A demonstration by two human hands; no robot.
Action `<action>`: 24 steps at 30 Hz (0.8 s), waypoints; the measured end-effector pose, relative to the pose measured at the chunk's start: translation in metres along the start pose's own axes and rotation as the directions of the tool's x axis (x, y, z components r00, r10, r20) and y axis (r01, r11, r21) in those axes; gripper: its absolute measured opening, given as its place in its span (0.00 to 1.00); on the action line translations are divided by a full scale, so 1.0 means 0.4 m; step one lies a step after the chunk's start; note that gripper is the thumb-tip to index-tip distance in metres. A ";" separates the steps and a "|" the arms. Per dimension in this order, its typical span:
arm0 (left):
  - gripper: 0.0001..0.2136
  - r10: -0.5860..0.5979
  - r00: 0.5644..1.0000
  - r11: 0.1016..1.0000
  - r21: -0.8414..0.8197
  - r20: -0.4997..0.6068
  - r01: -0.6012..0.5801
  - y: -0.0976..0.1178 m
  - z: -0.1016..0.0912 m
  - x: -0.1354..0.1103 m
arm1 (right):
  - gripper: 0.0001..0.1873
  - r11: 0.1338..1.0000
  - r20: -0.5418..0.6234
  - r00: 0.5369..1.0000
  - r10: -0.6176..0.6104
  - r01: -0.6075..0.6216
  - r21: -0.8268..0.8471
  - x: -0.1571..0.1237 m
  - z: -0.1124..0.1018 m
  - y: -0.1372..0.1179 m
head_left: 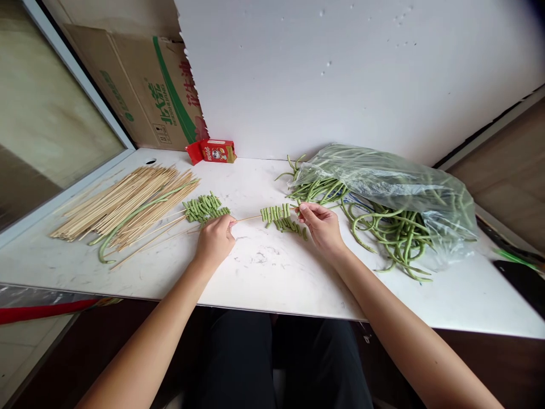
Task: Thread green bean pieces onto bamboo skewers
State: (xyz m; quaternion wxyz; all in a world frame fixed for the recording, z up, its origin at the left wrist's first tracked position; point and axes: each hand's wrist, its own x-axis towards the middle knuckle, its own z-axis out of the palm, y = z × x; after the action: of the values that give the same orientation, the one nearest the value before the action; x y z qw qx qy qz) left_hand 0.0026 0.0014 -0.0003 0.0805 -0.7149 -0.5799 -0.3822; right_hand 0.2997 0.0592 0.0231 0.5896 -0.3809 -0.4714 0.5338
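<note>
My left hand (216,240) is closed round a thin wooden skewer (248,218), which points to the right above the white table. A row of short green bean pieces (275,213) is threaded near its far end. At that tip, my right hand (322,228) pinches a small bean piece (298,203) between thumb and fingers. More cut bean pieces (293,226) show just below the threaded row. Beside my left hand lie skewers filled with bean pieces (206,208), their bare sticks pointing left.
A pile of bare skewers (123,201) lies at the left, with long green beans (140,210) across it. At the right, a clear plastic bag (392,176) spills long beans (402,238). A red packet (218,151) and a cardboard box (140,91) stand at the back.
</note>
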 end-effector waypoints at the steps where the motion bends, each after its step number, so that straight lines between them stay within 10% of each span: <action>1: 0.15 0.007 1.000 1.000 0.001 -0.006 -0.007 0.000 0.001 -0.001 | 0.17 1.000 0.004 1.000 -0.005 0.005 -0.004 0.000 0.000 0.003; 24: 0.14 -0.010 0.998 0.996 -0.092 -0.056 0.005 0.001 0.004 0.001 | 0.21 0.978 0.069 0.991 0.113 -0.123 0.171 -0.002 0.011 -0.020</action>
State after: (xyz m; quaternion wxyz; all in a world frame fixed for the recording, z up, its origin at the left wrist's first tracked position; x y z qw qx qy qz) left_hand 0.0037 0.0026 -0.0011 0.0624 -0.7046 -0.5619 -0.4289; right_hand 0.2976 0.0569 0.0316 0.5740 -0.3391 -0.4165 0.6181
